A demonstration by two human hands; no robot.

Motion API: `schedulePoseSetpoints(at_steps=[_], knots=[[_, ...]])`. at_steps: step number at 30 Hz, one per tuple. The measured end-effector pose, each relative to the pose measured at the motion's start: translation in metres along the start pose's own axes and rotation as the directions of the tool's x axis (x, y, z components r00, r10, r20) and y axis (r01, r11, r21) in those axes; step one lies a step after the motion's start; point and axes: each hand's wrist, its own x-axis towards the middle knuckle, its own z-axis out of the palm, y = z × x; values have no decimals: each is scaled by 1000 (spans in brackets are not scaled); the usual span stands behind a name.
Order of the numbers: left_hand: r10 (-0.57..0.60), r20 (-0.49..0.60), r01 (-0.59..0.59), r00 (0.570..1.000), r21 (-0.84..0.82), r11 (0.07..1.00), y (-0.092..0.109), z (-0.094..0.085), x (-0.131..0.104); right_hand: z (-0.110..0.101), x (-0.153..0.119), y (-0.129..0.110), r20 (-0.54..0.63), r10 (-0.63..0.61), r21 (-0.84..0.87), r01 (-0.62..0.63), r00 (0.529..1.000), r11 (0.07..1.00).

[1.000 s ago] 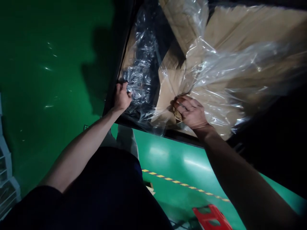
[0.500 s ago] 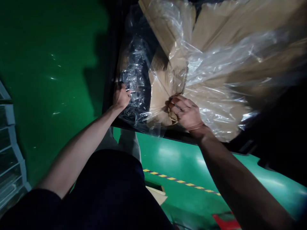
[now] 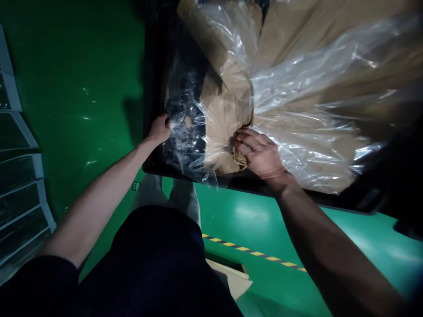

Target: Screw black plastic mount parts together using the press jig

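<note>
Clear plastic film [image 3: 280,94] lies wrinkled over brown paper [image 3: 221,108] on a black surface with a raised edge [image 3: 251,190]. My left hand [image 3: 160,129] is closed on the film's left end, near the left edge of the black surface. To the right, my right hand [image 3: 259,152] grips a bunched fold of the brown paper close to the front edge; film lies around its fingers. Between my hands the film is crumpled over a dark area. The fingertips of both hands are partly hidden.
Below is a green floor [image 3: 251,220] with a yellow-and-black striped line [image 3: 256,253]. An open cardboard box [image 3: 236,281] stands near my legs. Grey-framed panels or bins [image 3: 28,189] line the far left. Deep shadow covers the right side.
My left hand has drawn slightly left, and the film beside it has shifted and spread. My right hand keeps its hold on the paper. The view has moved a little.
</note>
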Motion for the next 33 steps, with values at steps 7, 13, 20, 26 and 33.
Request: schedulePoseSetpoints(at_steps=[7, 13, 20, 26, 33], knots=[[-192, 62, 200, 979, -399, 895, -1, 4, 0, 3, -1, 0, -2, 15, -34, -15, 1000, 999], [-235, 167, 288, 958, -567, 772, -5, 5, 0, 3, 0, -1, -1, 44, 35, -44, 999, 998], [-253, 209, 328, 945, -648, 688, -1, 7, -4, 2, 0, -1, 27, 49, 38, -50, 998, 998], [-159, 36, 157, 987, -471, 868, 1, 10, -9, 1, 2, -3, 1, 20, -25, -20, 1000, 999], [-224, -42, 199, 974, -323, 925, -1, 19, -8, -1, 1, 0, 51, 22, -43, -20, 998, 999]])
